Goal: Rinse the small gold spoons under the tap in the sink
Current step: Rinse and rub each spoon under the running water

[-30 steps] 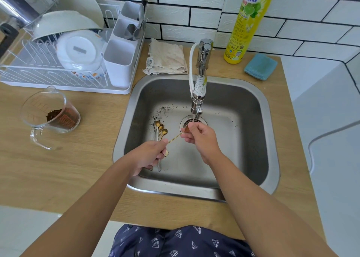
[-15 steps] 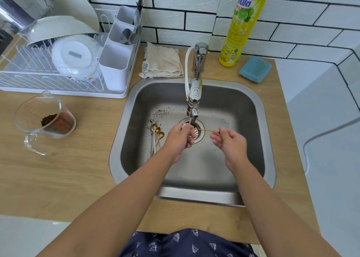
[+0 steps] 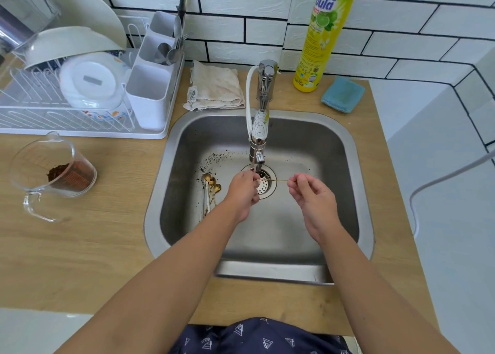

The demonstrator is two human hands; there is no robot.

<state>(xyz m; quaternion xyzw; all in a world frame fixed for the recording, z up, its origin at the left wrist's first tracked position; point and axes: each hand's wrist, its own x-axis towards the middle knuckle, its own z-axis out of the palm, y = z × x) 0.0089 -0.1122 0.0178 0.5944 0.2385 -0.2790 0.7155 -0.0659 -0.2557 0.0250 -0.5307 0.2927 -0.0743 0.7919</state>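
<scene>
A thin gold spoon lies level over the drain, right under the tap. My left hand grips its bowl end, which the fingers hide. My right hand pinches the tip of the handle between thumb and forefinger. Several more gold spoons lie together on the sink floor, just left of my left hand. Dark coffee specks are scattered on the steel behind them.
A glass measuring cup with brown powder stands on the wooden counter at left. Behind it sits a white dish rack. A folded cloth, a yellow soap bottle and a blue sponge line the back.
The held spoon swung from a slant to level under the tap. My left hand moved right onto its bowl end, and my right hand slid right to the handle tip.
</scene>
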